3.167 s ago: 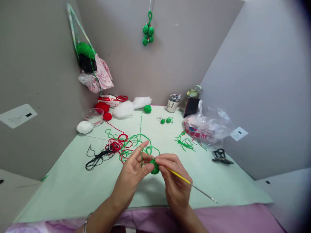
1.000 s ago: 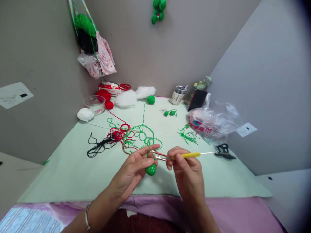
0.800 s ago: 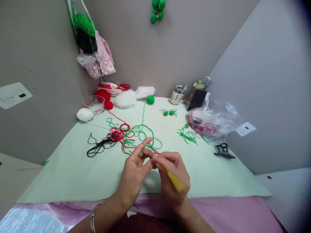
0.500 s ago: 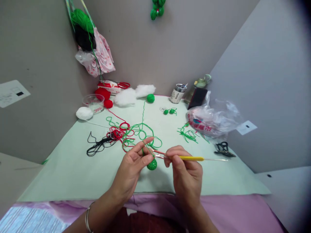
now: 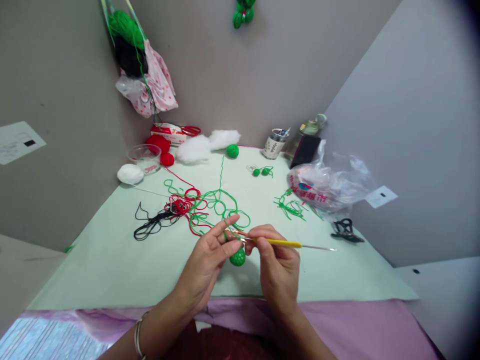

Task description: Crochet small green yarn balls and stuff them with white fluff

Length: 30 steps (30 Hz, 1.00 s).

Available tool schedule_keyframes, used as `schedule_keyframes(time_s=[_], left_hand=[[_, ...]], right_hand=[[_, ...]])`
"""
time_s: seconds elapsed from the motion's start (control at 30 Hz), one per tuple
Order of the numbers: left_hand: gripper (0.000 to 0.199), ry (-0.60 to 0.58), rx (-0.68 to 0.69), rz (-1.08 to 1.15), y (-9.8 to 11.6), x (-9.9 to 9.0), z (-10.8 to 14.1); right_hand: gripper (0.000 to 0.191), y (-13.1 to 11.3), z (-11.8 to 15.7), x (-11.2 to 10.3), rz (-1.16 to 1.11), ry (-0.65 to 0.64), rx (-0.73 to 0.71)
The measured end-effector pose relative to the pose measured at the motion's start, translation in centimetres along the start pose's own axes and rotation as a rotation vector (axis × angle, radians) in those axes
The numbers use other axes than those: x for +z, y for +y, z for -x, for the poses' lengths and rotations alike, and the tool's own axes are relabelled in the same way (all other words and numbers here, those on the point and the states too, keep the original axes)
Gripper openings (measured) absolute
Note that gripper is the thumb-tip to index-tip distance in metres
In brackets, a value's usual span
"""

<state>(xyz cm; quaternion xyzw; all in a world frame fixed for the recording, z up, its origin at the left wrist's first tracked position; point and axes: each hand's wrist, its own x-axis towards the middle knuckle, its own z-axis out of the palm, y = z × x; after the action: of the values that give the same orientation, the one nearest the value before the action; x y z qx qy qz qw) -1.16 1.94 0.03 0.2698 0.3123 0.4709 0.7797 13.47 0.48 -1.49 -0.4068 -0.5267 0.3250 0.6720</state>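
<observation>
My left hand [image 5: 206,257] pinches the top of a small green crocheted ball [image 5: 237,257], which hangs below the thumb. Green yarn runs over its raised index finger. In my right hand [image 5: 277,260] is a crochet hook [image 5: 284,243] with a yellow grip, held like a pen. The hook's left end reaches the stitches at my left fingertips; its other metal end sticks out to the right. Just behind the fingers lies something red and metallic, mostly hidden. A loose tangle of green yarn [image 5: 236,197] spreads on the table beyond my left hand.
Red yarn [image 5: 180,205] and black yarn [image 5: 153,225] lie tangled at left. Along the back are white stuffing [image 5: 193,149], a green yarn ball [image 5: 232,151], scissors [image 5: 191,131] and a pen can [image 5: 275,144]. A plastic bag [image 5: 326,185] and black clip [image 5: 347,231] sit at right.
My right hand and the crochet hook have moved left, toward my left hand. The green crocheted ball has shifted slightly right and down.
</observation>
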Motion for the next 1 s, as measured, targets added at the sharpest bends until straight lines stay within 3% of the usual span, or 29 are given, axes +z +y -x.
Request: schedule_keyframes(time_s=[0.13,0.2,0.3,0.37,0.4,0.5,0.63,0.73,0.9,1.0], left_hand=[[0.050,-0.042,-0.054,0.027,0.4,-0.3,-0.1],[0.050,-0.012,0.028,-0.022,0.0,-0.1,0.0],[0.059,0.069,0.200,-0.101,-1.0,0.5,0.2],[0.062,0.048,0.153,-0.055,-1.3,0.5,0.2],[0.060,0.020,0.086,-0.012,-1.2,0.4,0.1],[0.051,-0.015,-0.045,0.066,-0.3,-0.1,-0.2],[0.051,0.021,0.071,-0.025,0.1,-0.1,0.0],[0.061,0.030,0.122,-0.085,-0.6,0.2,0.3],[0.064,0.056,0.132,-0.111,-1.2,0.0,0.2],[0.070,0.068,0.147,-0.107,-1.3,-0.1,0.0]], right_hand=[[0.018,-0.8,-0.5,-0.6,-0.128,0.021,0.101],[0.018,-1.0,-0.3,-0.3,-0.087,-0.004,0.091],[0.019,-0.7,0.6,0.3,0.251,-0.055,-0.175],[0.030,-0.5,1.1,0.4,0.436,-0.068,-0.381],[0.033,-0.4,1.2,0.2,0.459,-0.071,-0.416],[0.030,-0.7,0.8,-0.5,0.292,-0.039,-0.269],[0.022,-1.6,-0.1,-0.8,0.056,-0.077,-0.123],[0.019,-1.8,-0.3,0.0,0.170,-0.164,-0.138],[0.019,-1.4,-0.2,0.4,0.130,-0.125,-0.085],[0.024,-1.0,0.1,0.2,0.273,-0.137,-0.188]])
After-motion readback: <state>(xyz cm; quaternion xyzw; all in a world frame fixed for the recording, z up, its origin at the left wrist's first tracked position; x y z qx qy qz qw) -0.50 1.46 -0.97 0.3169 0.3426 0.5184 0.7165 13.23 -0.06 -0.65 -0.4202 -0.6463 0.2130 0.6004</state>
